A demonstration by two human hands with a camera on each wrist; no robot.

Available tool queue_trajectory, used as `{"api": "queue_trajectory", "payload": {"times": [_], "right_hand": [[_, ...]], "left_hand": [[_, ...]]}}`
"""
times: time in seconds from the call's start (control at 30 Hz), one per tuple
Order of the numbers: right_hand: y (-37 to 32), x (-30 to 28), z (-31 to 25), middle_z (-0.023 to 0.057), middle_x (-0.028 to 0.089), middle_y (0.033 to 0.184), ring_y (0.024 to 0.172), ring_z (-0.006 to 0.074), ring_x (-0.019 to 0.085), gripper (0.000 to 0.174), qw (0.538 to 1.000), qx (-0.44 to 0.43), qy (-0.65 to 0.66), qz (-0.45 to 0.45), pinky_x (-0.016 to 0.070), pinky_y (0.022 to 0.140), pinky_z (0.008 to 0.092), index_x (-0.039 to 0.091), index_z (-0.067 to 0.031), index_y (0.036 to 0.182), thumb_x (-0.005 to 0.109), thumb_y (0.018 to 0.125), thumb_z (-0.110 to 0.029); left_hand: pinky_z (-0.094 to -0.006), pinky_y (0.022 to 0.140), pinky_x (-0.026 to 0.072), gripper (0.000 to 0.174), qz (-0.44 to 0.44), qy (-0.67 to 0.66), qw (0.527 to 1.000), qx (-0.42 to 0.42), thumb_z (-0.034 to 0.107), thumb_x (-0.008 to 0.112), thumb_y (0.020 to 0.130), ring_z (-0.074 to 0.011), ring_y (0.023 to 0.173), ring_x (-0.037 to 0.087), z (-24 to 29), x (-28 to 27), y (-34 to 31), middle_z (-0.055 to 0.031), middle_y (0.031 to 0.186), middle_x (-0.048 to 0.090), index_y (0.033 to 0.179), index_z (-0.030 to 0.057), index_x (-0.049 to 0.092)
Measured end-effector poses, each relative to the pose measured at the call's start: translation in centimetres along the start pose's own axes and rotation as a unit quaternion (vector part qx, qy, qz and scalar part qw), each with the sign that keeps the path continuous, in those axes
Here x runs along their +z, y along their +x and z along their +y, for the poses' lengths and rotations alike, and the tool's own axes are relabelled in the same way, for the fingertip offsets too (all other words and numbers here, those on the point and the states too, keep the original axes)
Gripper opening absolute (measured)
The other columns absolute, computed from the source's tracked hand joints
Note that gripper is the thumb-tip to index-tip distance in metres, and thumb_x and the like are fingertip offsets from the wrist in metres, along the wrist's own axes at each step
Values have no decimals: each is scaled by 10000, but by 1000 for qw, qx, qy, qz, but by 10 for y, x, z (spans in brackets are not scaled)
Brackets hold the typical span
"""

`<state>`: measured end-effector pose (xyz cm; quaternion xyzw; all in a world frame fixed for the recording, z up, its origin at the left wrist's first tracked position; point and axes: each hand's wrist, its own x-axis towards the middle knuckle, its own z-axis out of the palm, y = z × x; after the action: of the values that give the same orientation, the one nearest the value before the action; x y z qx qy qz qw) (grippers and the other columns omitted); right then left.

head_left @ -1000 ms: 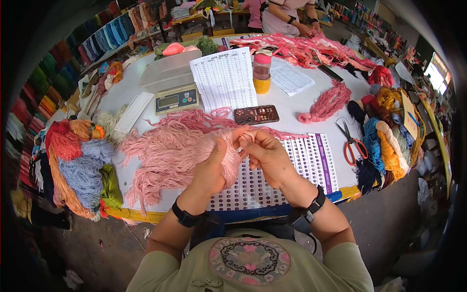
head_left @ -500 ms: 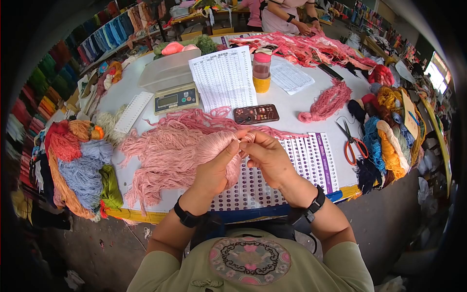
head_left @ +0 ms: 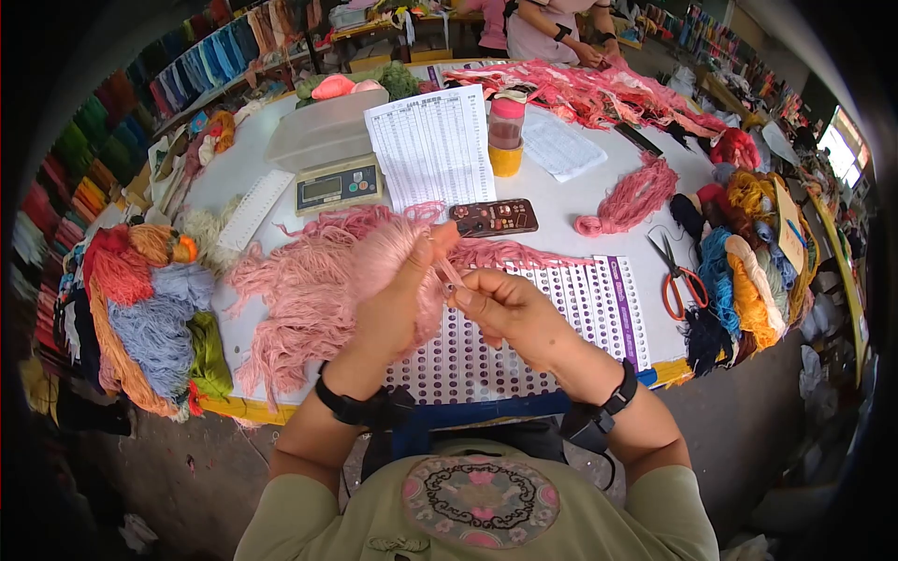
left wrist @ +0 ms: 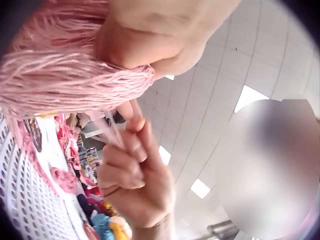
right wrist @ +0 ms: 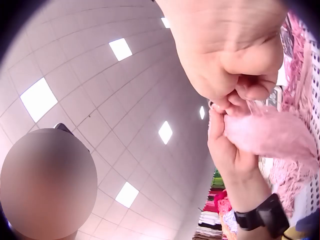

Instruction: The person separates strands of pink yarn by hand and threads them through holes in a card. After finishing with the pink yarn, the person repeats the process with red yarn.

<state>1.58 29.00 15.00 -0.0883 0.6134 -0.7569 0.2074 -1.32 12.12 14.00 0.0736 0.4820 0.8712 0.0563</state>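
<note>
In the head view my left hand (head_left: 398,294) grips a thick bundle of pale pink yarn (head_left: 382,252) near its gathered end, thumb on top. Just right of it, my right hand (head_left: 519,313) pinches a few thin pink strands between thumb and fingers. These strands stretch from the bundle's end to the right hand, also showing in the left wrist view, where the yarn bundle (left wrist: 75,82) hangs in a looped fold. A larger heap of pink yarn (head_left: 295,299) spreads on the table left of the hands. Both wrists wear black bands.
White punched thread cards (head_left: 524,360) lie under the hands. Beyond are a phone (head_left: 500,218), a printed list (head_left: 435,150), a scale (head_left: 339,187) and a jar (head_left: 506,131). Scissors (head_left: 675,276) and a pink skein (head_left: 631,196) lie right. Coloured yarn piles flank the table; another person works behind.
The hands have drawn apart: the left has shifted left with the yarn bundle, the right slightly down. Strands now stretch across the gap between them.
</note>
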Motion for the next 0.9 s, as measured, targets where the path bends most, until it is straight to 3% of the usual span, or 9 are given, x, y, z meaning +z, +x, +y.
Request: {"api": "queue_trajectory", "payload": {"times": [0.07, 0.13, 0.27, 0.5, 0.63, 0.73, 0.77, 0.8, 0.9], "right_hand": [[-4, -10, -4, -22, 571, 780, 587, 33, 461, 106, 986, -118, -90, 74, 395, 513, 203, 579, -98, 941, 510, 972, -173], [1, -42, -9, -11, 581, 792, 612, 73, 501, 117, 919, -282, -115, 249, 477, 629, 234, 569, -113, 954, 495, 982, -198], [-23, -105, -20, -2, 556, 754, 631, 121, 523, 116, 889, -200, 257, 322, 477, 948, 327, 529, -100, 969, 466, 984, -195], [-141, -336, 2, -47, 415, 592, 476, 64, 383, 118, 859, -285, 167, 391, 336, 446, 214, 502, -103, 801, 488, 919, -104], [-162, -391, -4, 22, 491, 736, 664, 146, 458, 47, 828, -306, -62, 466, 389, 590, 265, 534, -75, 870, 499, 841, -63], [-130, -368, -25, 118, 604, 964, 962, 266, 575, 271, 750, -249, -277, 547, 466, 818, 347, 583, -30, 1006, 502, 749, -5], [-98, -338, -17, 107, 598, 991, 944, 244, 581, 310, 649, -237, -602, 401, 466, 807, 337, 585, -52, 1057, 501, 762, -9], [-68, -307, -4, 50, 582, 977, 912, 166, 550, 265, 832, -108, -456, 296, 455, 765, 306, 578, -66, 1089, 477, 852, -7], [5, -185, 28, -39, 509, 768, 656, 66, 457, 95, 930, -89, -330, 136, 398, 590, 215, 592, -48, 974, 550, 894, -20]], "left_hand": [[-289, 773, 494, 267, -52, -34, 982, -179, 269, 479, 989, -135, 840, 596, 36, -10, -1, -81, 960, 639, 1033, 22, 570], [-248, 657, 489, 190, -68, -111, 984, -123, 232, 508, 966, -91, 679, 554, 52, -44, 0, -18, 780, 561, 955, 47, 553], [-209, 524, 405, 161, -30, -300, 952, -52, 184, 486, 968, -63, 557, 436, 75, -141, 19, 29, 708, 486, 918, 42, 543], [-230, 501, 389, 139, 140, -175, 972, 66, 128, 484, 955, -74, 536, 421, 147, -357, 15, 14, 654, 461, 889, 14, 529], [-215, 467, 374, 134, 249, -221, 928, 167, 104, 505, 941, -67, 529, 422, 169, -291, 7, 15, 647, 458, 981, -17, 548], [-165, 433, 366, 298, 1, -261, 964, 47, 100, 515, 938, -41, 517, 418, 100, -164, 36, 2, 671, 491, 1187, -61, 501], [-151, 425, 365, 351, -45, -282, 958, -24, 105, 514, 940, -32, 513, 417, 71, -117, 46, -11, 696, 519, 1242, -70, 474], [-135, 449, 378, 363, -44, -290, 951, -94, 75, 506, 932, -23, 539, 433, 42, -85, 55, -43, 776, 573, 1261, -70, 458], [-205, 540, 441, 380, -72, 73, 975, -198, 162, 584, 861, -88, 596, 510, -19, -20, 70, -68, 980, 602, 1166, -60, 538]]}}
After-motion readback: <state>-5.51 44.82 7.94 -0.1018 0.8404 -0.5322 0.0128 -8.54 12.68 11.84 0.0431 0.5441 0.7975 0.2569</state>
